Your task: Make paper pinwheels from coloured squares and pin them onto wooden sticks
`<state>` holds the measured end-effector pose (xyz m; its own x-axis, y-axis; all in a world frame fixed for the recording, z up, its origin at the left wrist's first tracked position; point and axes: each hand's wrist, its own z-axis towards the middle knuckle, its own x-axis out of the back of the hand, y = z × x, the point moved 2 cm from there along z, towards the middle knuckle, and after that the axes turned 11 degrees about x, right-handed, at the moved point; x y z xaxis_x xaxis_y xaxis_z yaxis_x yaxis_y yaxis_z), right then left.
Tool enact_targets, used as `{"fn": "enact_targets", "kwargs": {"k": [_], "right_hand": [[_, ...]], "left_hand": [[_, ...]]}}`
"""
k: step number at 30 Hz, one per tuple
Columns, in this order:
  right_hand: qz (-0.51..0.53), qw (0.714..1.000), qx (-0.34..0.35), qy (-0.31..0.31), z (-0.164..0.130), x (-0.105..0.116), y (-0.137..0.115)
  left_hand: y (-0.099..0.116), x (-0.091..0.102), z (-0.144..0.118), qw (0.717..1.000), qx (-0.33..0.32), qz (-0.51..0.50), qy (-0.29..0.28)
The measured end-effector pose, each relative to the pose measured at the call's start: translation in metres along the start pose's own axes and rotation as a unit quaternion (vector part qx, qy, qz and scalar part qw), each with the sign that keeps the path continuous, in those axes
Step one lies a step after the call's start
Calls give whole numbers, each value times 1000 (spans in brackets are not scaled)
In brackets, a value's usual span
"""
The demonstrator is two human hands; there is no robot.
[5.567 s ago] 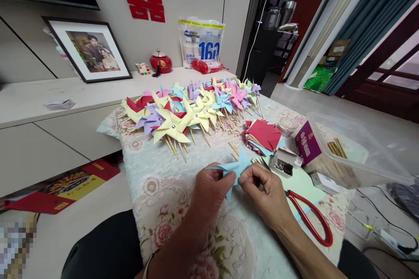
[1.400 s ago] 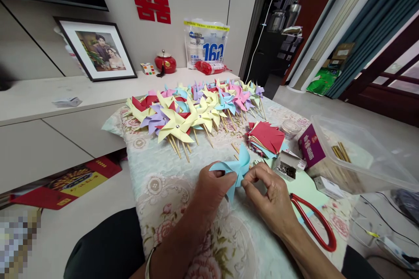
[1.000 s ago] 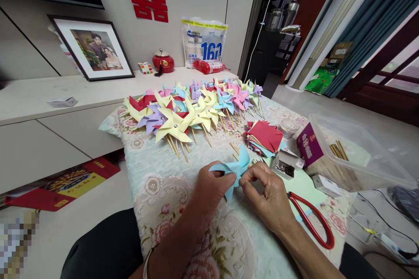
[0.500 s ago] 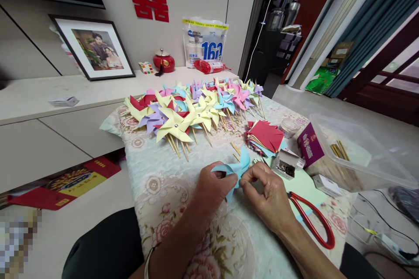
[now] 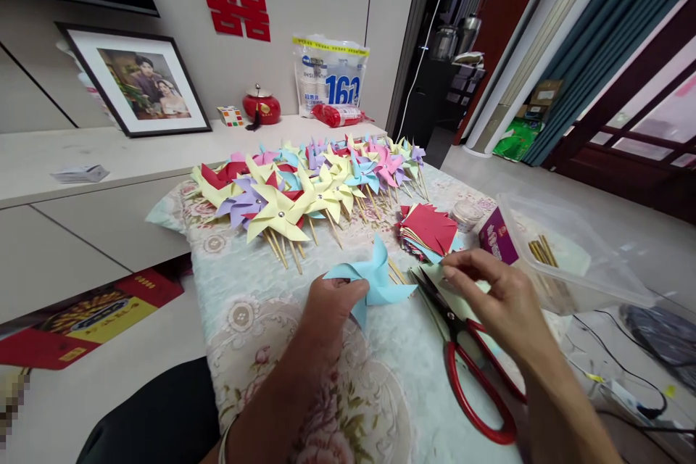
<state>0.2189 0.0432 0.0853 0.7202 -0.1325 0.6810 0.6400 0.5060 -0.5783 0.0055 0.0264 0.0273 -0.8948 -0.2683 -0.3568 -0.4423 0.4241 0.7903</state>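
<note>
Left hand [image 5: 326,304] fingers pinch blue pinwheel [image 5: 373,279] at its centre, likely so the folds don't spring open, just above desk [image 5: 261,319]; right hand [image 5: 500,297] fingers pressed together, apart from it, over scissors [image 5: 467,362].

The right hand [image 5: 497,297] is covering the small box near the scissors [image 5: 467,362]; the picture's right edge is cutting off the cables [image 5: 647,377].

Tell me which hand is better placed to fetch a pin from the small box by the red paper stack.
Right. The right hand hangs free beside the red paper stack, over where the small box would be, which it hides. The left hand is farther off and pinches the blue pinwheel.
</note>
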Motion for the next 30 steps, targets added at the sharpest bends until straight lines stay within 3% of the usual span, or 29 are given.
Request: {"fn": "enact_targets", "kwargs": {"k": [4,9,16,30], "right_hand": [[-216,970,-53,-97,3,32,19],[-351,912,-81,-195,4,20,31],[-402,874,-142,-234,9,1,34],[-379,881,-121,-254,13,-6,48]], "left_hand": [[2,-1,-1,999,10,-37,-20],[1,0,-1,999,6,-28,-27],[0,0,-1,999,7,-19,-25],[-1,1,0,999,9,-23,-21]]}}
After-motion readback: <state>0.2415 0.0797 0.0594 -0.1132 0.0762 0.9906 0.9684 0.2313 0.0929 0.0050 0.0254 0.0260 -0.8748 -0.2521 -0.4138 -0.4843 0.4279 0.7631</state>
